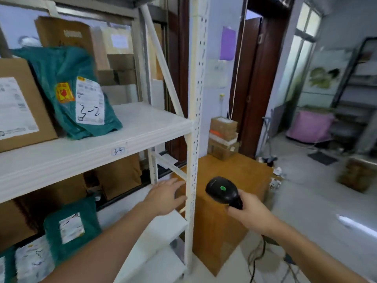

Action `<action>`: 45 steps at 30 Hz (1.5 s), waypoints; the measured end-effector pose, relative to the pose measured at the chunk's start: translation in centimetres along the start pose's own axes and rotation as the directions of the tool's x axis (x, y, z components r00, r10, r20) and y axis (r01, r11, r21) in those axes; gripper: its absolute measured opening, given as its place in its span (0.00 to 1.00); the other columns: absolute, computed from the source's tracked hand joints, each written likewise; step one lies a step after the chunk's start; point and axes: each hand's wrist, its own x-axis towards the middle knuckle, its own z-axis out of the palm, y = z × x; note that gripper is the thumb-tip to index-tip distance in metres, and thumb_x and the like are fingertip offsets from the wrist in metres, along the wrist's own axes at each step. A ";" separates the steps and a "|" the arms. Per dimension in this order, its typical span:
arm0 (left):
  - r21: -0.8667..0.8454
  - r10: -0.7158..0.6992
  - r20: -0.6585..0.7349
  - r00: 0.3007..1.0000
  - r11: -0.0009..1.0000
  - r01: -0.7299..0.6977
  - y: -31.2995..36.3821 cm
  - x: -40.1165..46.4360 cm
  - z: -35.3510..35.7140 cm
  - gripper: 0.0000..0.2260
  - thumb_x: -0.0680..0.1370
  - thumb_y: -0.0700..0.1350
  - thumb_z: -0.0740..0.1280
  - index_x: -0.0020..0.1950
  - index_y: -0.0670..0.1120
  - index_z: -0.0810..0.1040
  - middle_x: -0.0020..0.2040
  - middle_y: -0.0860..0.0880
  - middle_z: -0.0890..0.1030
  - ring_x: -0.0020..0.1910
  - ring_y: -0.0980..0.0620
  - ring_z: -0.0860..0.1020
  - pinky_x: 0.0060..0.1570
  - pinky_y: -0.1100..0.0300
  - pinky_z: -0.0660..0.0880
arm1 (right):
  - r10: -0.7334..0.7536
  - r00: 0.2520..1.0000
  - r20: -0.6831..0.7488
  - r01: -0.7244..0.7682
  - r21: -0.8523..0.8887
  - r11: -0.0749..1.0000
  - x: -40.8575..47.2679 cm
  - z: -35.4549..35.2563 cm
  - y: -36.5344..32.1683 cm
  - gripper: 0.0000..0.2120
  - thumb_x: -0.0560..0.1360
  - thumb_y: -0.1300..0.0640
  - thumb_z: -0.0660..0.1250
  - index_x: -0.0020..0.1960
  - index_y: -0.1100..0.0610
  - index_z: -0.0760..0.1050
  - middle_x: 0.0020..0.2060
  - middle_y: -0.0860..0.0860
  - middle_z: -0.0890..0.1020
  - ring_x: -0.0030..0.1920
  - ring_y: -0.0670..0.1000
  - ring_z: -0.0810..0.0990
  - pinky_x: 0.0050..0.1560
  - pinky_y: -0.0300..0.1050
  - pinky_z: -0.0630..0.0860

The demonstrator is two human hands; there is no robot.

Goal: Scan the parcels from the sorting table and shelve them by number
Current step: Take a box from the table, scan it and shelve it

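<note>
One rounded black scanner (223,190) in curled right hand (247,211).

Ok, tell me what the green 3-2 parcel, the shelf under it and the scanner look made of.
Green parcel: soft plastic mailer, by its creases and slump.
Shelf: likely white-painted metal; smooth board, perforated upright.
Scanner, gripped by the right hand: black moulded plastic, slightly glossy.

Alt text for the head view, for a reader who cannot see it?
The right hand grips a black barcode scanner while the open left hand reaches beside a white shelf rack. A green parcel marked 3-2 sits on the shelf.
</note>
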 end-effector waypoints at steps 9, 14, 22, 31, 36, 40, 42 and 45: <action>-0.056 0.099 0.032 0.995 0.994 -0.097 13.0 6.4 3.6 0.30 0.83 0.65 0.62 0.84 0.60 0.61 0.85 0.53 0.60 0.82 0.48 0.63 0.79 0.47 0.63 | 0.144 0.984 -0.107 -0.138 0.054 0.989 -3.7 -10.2 10.5 0.08 0.68 0.51 0.67 0.46 0.42 0.74 0.31 0.47 0.78 0.32 0.48 0.76 0.36 0.46 0.72; -0.071 0.085 0.038 0.996 0.994 -0.082 17.4 9.7 6.5 0.30 0.83 0.65 0.61 0.84 0.59 0.60 0.85 0.53 0.61 0.82 0.49 0.61 0.81 0.48 0.60 | 0.209 0.972 -0.112 -0.193 0.137 0.972 -2.6 -12.6 14.8 0.08 0.66 0.47 0.67 0.45 0.42 0.74 0.30 0.49 0.77 0.32 0.52 0.75 0.36 0.50 0.73; -0.088 0.012 -0.065 0.998 0.996 -0.017 19.8 18.7 8.7 0.30 0.83 0.65 0.60 0.83 0.56 0.63 0.83 0.54 0.66 0.81 0.53 0.63 0.80 0.51 0.62 | 0.247 0.953 -0.175 -0.198 0.257 0.946 4.4 -15.0 19.6 0.05 0.68 0.47 0.67 0.44 0.42 0.75 0.28 0.46 0.76 0.31 0.48 0.74 0.35 0.46 0.72; -0.007 0.002 -0.049 0.999 1.000 -0.002 20.1 35.0 10.1 0.32 0.83 0.69 0.53 0.85 0.58 0.57 0.86 0.53 0.53 0.85 0.51 0.51 0.83 0.49 0.49 | 0.281 0.940 -0.195 -0.226 0.263 0.938 16.7 -20.0 23.8 0.09 0.68 0.44 0.67 0.48 0.43 0.76 0.27 0.44 0.78 0.29 0.47 0.76 0.35 0.47 0.75; 0.006 0.023 -0.019 1.000 1.000 -0.023 21.3 42.3 11.8 0.33 0.82 0.70 0.55 0.85 0.59 0.56 0.86 0.53 0.54 0.85 0.50 0.51 0.83 0.48 0.48 | 0.273 0.939 -0.210 -0.216 0.262 0.941 22.1 -23.1 26.6 0.04 0.73 0.50 0.68 0.47 0.44 0.76 0.27 0.44 0.79 0.30 0.48 0.77 0.35 0.47 0.76; 0.022 -0.003 -0.003 1.000 1.000 0.003 21.7 48.1 12.9 0.34 0.82 0.70 0.53 0.86 0.59 0.55 0.87 0.53 0.53 0.85 0.50 0.51 0.83 0.49 0.47 | 0.239 0.945 -0.222 -0.178 0.262 0.948 26.6 -25.5 29.7 0.03 0.72 0.50 0.68 0.43 0.43 0.74 0.26 0.44 0.77 0.28 0.47 0.75 0.34 0.46 0.73; 0.014 -0.020 0.002 1.000 1.000 0.020 21.9 50.9 13.4 0.34 0.82 0.70 0.53 0.86 0.59 0.55 0.87 0.53 0.53 0.85 0.51 0.51 0.84 0.48 0.47 | 0.221 0.951 -0.216 -0.166 0.248 0.955 29.2 -26.9 31.3 0.02 0.71 0.47 0.66 0.41 0.41 0.74 0.25 0.45 0.76 0.27 0.49 0.75 0.33 0.45 0.72; -0.002 -0.068 0.001 0.998 0.998 0.068 22.3 54.8 13.5 0.34 0.82 0.70 0.53 0.86 0.58 0.55 0.87 0.53 0.53 0.85 0.50 0.51 0.84 0.47 0.48 | 0.204 0.963 -0.178 -0.170 0.190 0.967 33.0 -29.0 33.3 0.03 0.73 0.48 0.68 0.43 0.43 0.74 0.25 0.45 0.78 0.28 0.48 0.77 0.34 0.45 0.74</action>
